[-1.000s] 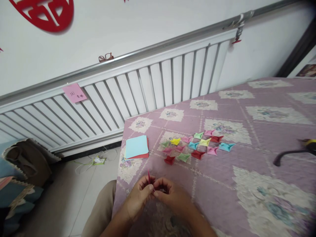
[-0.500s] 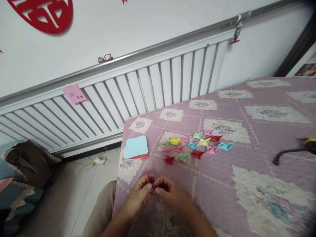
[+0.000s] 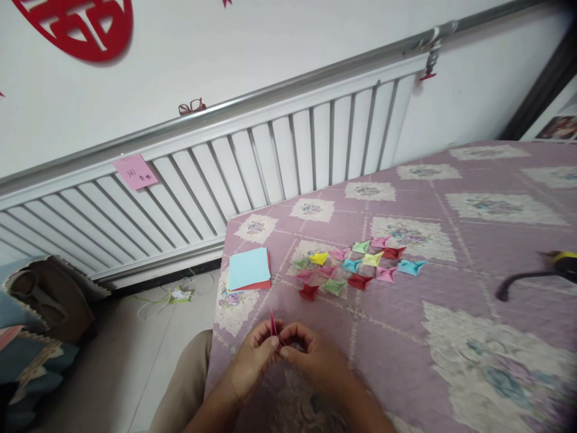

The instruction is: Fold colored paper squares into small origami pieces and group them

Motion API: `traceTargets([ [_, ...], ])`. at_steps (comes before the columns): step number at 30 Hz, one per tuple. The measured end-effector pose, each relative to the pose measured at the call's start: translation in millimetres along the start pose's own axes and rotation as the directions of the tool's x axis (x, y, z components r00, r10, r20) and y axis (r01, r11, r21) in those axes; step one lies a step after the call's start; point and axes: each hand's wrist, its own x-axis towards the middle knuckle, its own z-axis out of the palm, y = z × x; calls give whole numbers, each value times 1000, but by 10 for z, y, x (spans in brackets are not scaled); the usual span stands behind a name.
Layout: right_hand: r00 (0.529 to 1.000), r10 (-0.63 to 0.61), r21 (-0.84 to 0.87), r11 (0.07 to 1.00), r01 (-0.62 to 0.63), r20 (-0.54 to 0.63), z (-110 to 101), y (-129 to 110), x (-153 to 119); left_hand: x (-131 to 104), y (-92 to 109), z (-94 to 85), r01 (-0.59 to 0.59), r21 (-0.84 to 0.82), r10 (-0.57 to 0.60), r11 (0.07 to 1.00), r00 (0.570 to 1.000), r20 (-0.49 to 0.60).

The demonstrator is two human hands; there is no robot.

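A small piece of folded dark-pink paper (image 3: 273, 323) is pinched between my two hands, one pointed tip sticking up. My left hand (image 3: 256, 355) is closed on its left side, thumb on top. From the right, my right hand (image 3: 306, 349) pinches its lower part with thumb and forefinger; the fingers hide most of the paper there. Beyond the hands lie several folded paper pieces in loose rows, among them a red one (image 3: 309, 292), a green one (image 3: 334, 287) and a blue one (image 3: 411, 267). A stack of square paper sheets (image 3: 249, 269), light blue on top, lies to the left.
The purple flowered cloth (image 3: 387, 337) covers the surface under my hands. A white radiator (image 3: 279, 162) runs along the wall behind, with glasses (image 3: 192, 107) above it. A dark curved object with a yellow part (image 3: 565, 266) lies at the far right. My knee (image 3: 187, 385) is at the left edge.
The paper's upright tip has tilted slightly and shows a little more of its face. Both hands stay nearly in place, still holding it.
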Motion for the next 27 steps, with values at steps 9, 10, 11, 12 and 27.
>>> traceTargets([
  [9,1000,25,30,999,-25,-10,0,-33,-4,20,-5,18,-38,14,37,999,999,12],
  [10,1000,23,44,999,-22,-4,-1,-28,-3,19,-11,17,-38,16,38,999,999,8],
  [11,1000,19,56,998,-19,1,-1,-20,-2,18,-15,16,-37,18,37,999,999,5],
  [12,1000,14,64,998,-14,2,-1,-9,1,16,-18,17,-38,18,38,999,999,3],
  [27,998,-64,140,988,63,2,-8,104,39,-27,76,85,1,23,-1,1000,1000,-9],
])
